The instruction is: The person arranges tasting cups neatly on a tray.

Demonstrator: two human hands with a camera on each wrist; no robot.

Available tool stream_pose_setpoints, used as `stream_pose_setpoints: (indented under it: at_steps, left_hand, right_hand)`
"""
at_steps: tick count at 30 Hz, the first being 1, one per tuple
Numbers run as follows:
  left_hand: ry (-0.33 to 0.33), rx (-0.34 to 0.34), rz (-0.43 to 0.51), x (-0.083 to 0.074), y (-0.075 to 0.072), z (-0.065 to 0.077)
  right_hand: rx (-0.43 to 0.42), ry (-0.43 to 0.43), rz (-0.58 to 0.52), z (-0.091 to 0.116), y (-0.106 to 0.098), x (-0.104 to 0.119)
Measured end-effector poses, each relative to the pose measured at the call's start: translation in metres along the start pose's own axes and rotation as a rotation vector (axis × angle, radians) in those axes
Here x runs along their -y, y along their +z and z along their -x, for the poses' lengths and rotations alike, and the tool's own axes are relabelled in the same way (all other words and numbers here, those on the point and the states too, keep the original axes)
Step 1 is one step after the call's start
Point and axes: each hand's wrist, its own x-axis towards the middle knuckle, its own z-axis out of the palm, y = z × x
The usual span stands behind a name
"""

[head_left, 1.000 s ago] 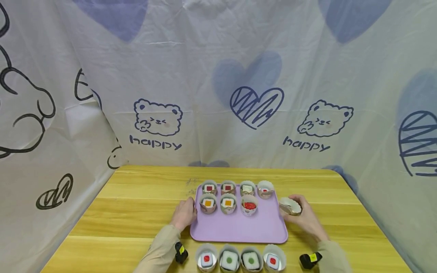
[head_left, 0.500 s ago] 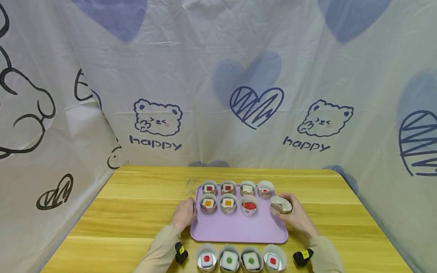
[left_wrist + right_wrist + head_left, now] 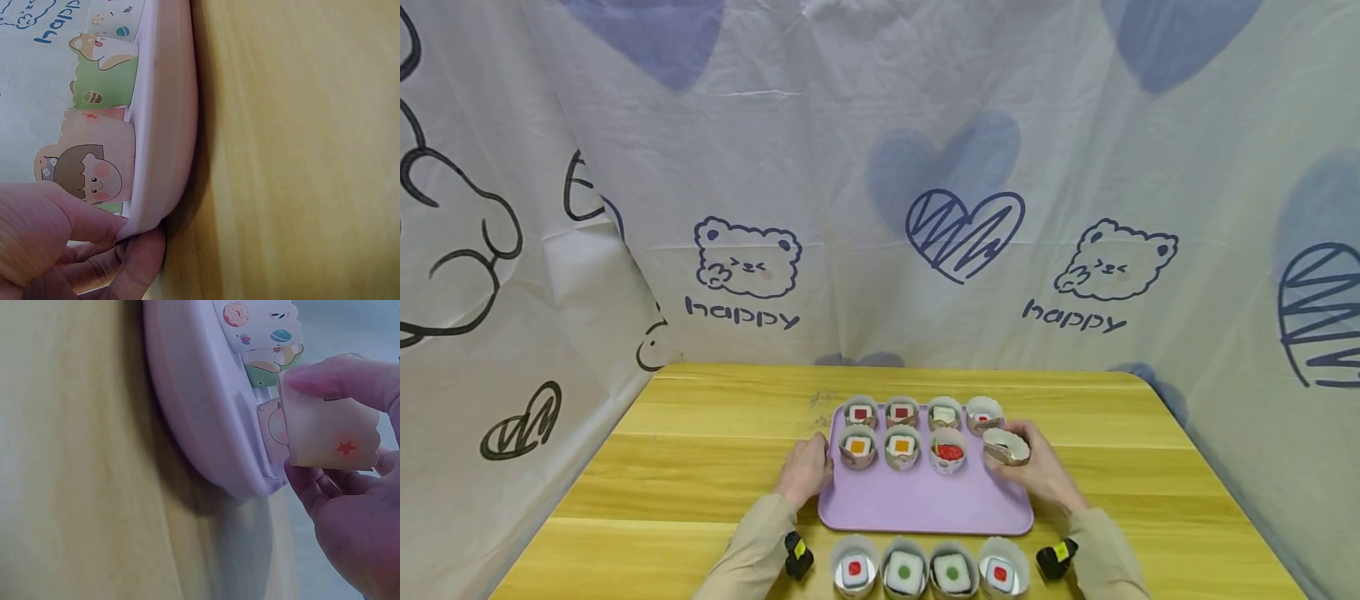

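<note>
My left hand (image 3: pixel 805 471) grips the left edge of a lilac tray (image 3: pixel 917 507); in the left wrist view the thumb lies over the rim (image 3: pixel 170 112) and fingers are under it. My right hand (image 3: pixel 1041 473) holds a paper baking cup (image 3: pixel 1004 450) at the tray's right side, tilted, its contents mostly hidden. In the right wrist view, thumb and fingers pinch this pale cup (image 3: pixel 334 434) with a red star, above the tray edge. On the tray stand two rows of similar cups, including one with red filling (image 3: pixel 949 452) left of the held one.
Four-sided white sweets with green or red centres sit in several cups (image 3: pixel 905 571) lined up along the near side of the wooden table (image 3: pixel 647 492). A patterned cloth (image 3: pixel 850 125) hangs behind and at the sides. Both wrists wear black camera mounts (image 3: pixel 798 557).
My right hand has carried the paper baking cup leftward, from beside the tray's right edge to over its right side. The left hand and the tray have stayed in place.
</note>
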Motion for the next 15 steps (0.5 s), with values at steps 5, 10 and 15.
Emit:
stream_pose_setpoints:
  at_steps: [5, 10, 15]
  left_hand:
    - [-0.001, -0.004, -0.005, 0.0002, 0.0000, 0.0002]
    - [0.001, 0.000, -0.009, 0.0008, 0.0003, -0.0001]
    - [-0.001, 0.002, -0.007, 0.0003, -0.0002, 0.0000]
  right_hand:
    - [0.013, -0.024, 0.021, -0.0039, 0.0020, 0.0000]
    - [0.013, -0.055, 0.045, -0.0060, 0.0042, -0.0003]
    - [0.008, -0.071, 0.057, -0.0066, 0.0068, -0.0016]
